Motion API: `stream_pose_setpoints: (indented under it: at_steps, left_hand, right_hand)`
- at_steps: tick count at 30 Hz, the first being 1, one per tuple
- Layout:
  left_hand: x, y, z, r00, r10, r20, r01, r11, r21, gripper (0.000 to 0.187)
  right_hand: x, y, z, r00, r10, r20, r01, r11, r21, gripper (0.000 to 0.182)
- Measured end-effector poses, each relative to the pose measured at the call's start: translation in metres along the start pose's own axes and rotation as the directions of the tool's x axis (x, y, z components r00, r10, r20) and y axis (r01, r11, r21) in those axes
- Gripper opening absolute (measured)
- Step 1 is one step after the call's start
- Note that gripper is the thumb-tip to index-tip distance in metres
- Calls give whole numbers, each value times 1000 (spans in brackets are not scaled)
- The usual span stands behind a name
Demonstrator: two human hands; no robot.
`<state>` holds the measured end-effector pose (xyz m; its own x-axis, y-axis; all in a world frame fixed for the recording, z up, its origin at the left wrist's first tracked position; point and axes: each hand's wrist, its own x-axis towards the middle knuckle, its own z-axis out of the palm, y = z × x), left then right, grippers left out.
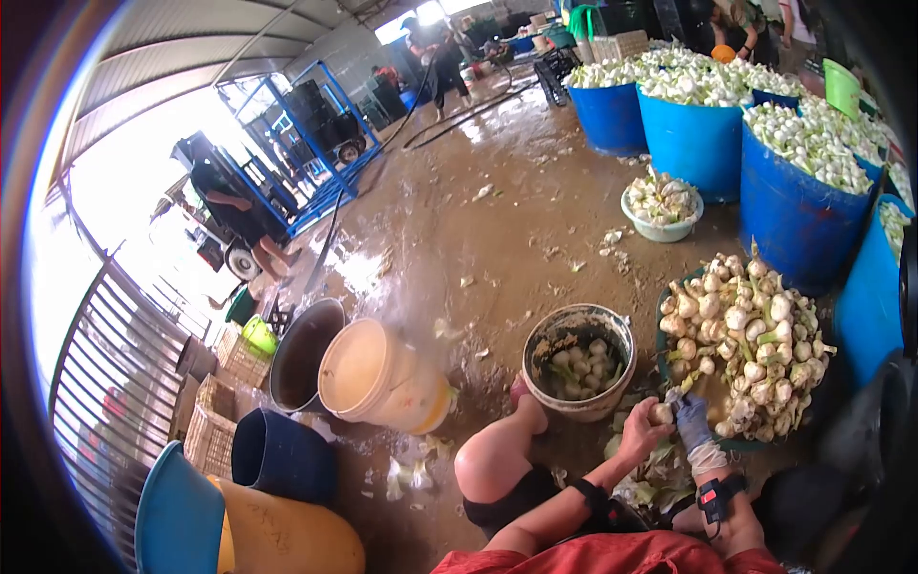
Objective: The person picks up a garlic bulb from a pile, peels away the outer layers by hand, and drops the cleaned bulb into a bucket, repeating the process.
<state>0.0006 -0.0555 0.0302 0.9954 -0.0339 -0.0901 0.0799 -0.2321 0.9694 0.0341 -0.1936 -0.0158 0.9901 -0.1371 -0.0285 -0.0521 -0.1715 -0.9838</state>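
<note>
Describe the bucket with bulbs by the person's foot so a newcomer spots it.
From the big blue tubs at upper right, go down to the heap of bulbs. Just left of it stands a round bucket. Unlike the heaped tubs, its bulbs sit low inside dirt-smeared walls.

Strong daylight from the left — gaps around the railing [107, 407] blown white. Glare on the wet floor [507, 244], left of centre. Fisheye bend, black corners, rainbow fringe upper left. Distant person [435, 62] at top soft; lower right dim — detail lost.
</note>
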Motion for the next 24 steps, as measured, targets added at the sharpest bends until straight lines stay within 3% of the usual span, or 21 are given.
stream_pose_setpoints:
  at_steps: [1,4,8,9,10,12,15,19,20,21,22,24]
  left_hand:
    - [-3,6,-1,999,-49,2,49,998,-35,56]
    - [0,3,-7,996,-67,52,71,993,-94,53]
    - [-5,10,-13,979,-153,132,177,964,-198,51]
    - [-6,12,-14,973,-172,157,209,940,-268,48]
    - [-4,8,-13,973,-168,158,206,941,-268,48]
    - [-1,-1,-12,961,-151,233,243,864,-442,45]
    - [-2,-5,-13,945,-116,305,276,784,-557,42]
    - [7,-17,-15,886,-99,453,374,730,-572,41]
    - [8,-13,-17,814,-92,574,503,604,-617,41]
    - [8,-10,-19,729,-62,682,626,464,-627,43]
    - [7,-8,-18,728,-64,683,628,463,-626,43]
    - [4,1,-16,748,-218,627,632,523,-572,49]
  right_hand:
    - [-7,-21,-1,998,59,29,-60,998,20,30]
    - [-9,-20,-1,997,42,71,-52,990,135,23]
    - [-16,-27,-11,994,29,108,-32,999,23,18]
    - [-18,-29,-14,985,96,141,-110,989,95,14]
    - [-19,-30,-16,986,93,139,-107,990,96,14]
    - [-23,-33,-17,984,96,153,-133,957,257,12]
    - [-29,-48,-29,973,56,223,-120,952,282,11]
    - [-37,-52,-40,979,-40,202,-37,931,364,12]
    - [-29,-25,-47,952,-121,280,127,992,-3,13]
    - [-27,-17,-49,911,-161,381,303,886,-352,14]
    - [-29,-9,-47,911,-158,380,301,886,-352,14]
    - [-32,-14,-44,910,-276,309,378,858,-347,17]
